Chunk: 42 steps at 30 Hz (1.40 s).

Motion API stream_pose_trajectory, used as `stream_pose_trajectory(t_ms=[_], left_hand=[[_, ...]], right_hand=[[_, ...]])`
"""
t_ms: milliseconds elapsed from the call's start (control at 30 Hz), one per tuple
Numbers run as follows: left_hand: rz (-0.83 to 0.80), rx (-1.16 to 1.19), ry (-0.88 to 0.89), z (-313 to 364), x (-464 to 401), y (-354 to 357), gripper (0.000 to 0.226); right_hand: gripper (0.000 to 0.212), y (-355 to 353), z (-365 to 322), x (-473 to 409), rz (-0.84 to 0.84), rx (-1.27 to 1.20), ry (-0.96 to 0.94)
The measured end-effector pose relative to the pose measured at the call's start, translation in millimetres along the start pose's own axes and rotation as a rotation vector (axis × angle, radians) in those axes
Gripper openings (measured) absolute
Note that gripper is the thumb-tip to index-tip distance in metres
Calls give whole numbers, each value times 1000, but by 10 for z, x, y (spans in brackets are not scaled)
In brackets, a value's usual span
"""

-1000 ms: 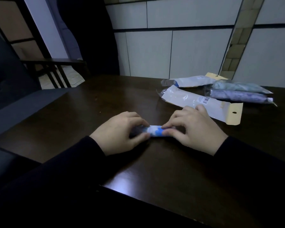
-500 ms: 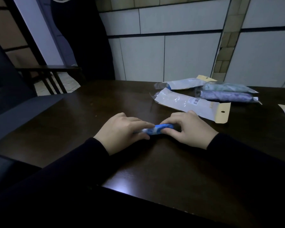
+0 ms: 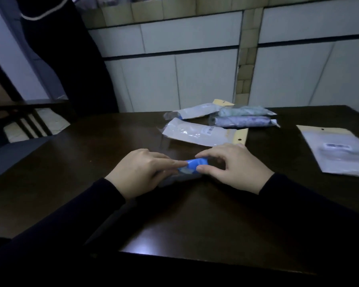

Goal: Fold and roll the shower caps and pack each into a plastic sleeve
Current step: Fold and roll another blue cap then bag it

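Note:
A blue and white rolled shower cap (image 3: 193, 165) lies on the dark table (image 3: 195, 220) between my hands. My left hand (image 3: 141, 172) holds its left end, forefinger stretched along the roll. My right hand (image 3: 234, 166) pinches the right end between thumb and fingers. Most of the roll is hidden under my hands. Just behind my hands lies an empty plastic sleeve (image 3: 197, 132) with a yellow header. Further back, two packed sleeves, a pale green one (image 3: 244, 110) and a purple one (image 3: 244, 121), lie side by side.
Another sleeve (image 3: 195, 110) lies at the back beside the packed ones. A flat sleeve (image 3: 338, 151) sits at the right edge of the table. A chair (image 3: 19, 125) stands at the left. A tiled wall is close behind the table.
My hands have turned the roll, and more blue shows now. The view has tilted up and left, bringing the flat sleeve on the right into sight.

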<state>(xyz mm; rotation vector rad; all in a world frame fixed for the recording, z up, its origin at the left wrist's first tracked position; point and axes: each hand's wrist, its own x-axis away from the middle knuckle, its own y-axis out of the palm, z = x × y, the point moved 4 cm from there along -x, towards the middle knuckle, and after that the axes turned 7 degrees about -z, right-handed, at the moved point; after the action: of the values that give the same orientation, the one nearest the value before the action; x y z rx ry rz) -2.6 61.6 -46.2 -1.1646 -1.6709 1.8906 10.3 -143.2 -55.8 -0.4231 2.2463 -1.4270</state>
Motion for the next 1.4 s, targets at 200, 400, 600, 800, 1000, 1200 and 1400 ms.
stream_pose_trajectory(t_ms=[200, 400, 600, 800, 1000, 1200, 1400], left_hand=[[51, 54, -5, 135, -290, 48, 35], [129, 65, 0, 363, -611, 128, 35], [192, 128, -14, 624, -973, 237, 36], [149, 110, -20, 629, -1012, 310, 31], [118, 136, -75, 448, -890, 242, 26], [39, 159, -86, 322, -719, 141, 25], [38, 283, -138, 201, -606, 33, 24]], right_hand=[[31, -545, 530, 621, 235, 181, 214], [42, -792, 1044, 1076, 67, 418, 706], [56, -718, 1146, 1139, -59, 405, 826], [49, -653, 852, 1074, 106, 82, 492], [57, -747, 937, 996, 22, 257, 542], [27, -595, 910, 929, -95, 111, 475], [48, -533, 548, 753, -159, 141, 266]])
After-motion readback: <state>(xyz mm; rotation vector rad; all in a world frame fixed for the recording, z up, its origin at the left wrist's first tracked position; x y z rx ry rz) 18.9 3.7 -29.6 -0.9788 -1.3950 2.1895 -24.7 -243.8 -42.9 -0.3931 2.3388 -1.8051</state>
